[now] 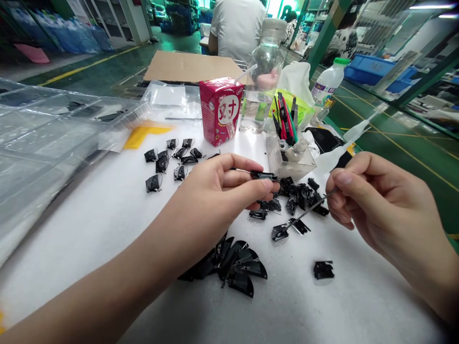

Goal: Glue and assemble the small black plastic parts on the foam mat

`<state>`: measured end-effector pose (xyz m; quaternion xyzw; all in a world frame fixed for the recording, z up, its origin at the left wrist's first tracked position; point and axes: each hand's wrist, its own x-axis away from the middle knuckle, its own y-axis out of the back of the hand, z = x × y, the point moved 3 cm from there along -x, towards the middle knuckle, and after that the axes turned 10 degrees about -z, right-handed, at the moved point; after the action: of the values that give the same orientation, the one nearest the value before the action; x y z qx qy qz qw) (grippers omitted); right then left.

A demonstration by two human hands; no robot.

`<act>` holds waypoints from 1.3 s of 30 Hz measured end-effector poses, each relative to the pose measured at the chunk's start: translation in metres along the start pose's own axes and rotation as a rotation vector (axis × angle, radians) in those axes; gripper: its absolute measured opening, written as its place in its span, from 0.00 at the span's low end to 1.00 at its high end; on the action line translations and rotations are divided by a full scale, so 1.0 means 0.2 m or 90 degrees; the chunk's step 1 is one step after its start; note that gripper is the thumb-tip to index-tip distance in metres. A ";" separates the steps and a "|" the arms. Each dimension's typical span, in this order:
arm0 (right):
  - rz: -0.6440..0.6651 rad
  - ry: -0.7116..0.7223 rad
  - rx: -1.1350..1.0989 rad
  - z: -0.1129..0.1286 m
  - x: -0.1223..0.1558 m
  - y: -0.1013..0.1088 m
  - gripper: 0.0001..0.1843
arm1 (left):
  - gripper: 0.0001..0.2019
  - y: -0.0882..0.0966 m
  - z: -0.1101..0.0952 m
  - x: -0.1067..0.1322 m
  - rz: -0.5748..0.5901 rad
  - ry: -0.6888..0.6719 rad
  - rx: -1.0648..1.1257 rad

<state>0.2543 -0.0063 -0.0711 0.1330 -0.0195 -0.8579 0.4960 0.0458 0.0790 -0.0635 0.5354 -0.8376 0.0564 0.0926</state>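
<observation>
My left hand (222, 191) is closed in a pinch on a small black plastic part (264, 176), held just above the white table (89, 239). My right hand (373, 205) grips a thin dark tool (308, 210) whose tip points down-left to another black part (279, 233) lying on the table. A loose heap of black parts (301, 193) lies between the two hands. A fan of larger black pieces (236, 265) sits under my left wrist. One single black part (323, 270) lies apart near the front right.
A pink drink carton (220, 117) with a straw, a clear bottle (263, 76), a clear holder with tools (289, 153) and a white bottle (328, 86) stand behind. Several finished black parts (172, 160) lie at left. Clear plastic trays (46, 138) cover the left side. A person sits beyond.
</observation>
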 end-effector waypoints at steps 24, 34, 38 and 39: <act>0.006 -0.003 0.014 0.00 0.01 0.01 0.16 | 0.13 0.00 -0.01 0.01 0.002 0.008 0.002; -0.003 0.002 0.017 0.01 0.00 0.01 0.16 | 0.12 0.00 -0.02 0.02 0.003 0.007 -0.012; 0.000 0.008 0.014 0.01 0.00 0.01 0.16 | 0.10 0.00 -0.02 0.03 -0.001 0.011 -0.019; 0.004 0.004 0.013 0.01 0.00 0.01 0.16 | 0.11 0.00 -0.02 0.03 -0.002 0.012 -0.020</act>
<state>0.2548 -0.0071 -0.0699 0.1407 -0.0268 -0.8558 0.4971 0.0434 0.0753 -0.0588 0.5345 -0.8367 0.0485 0.1092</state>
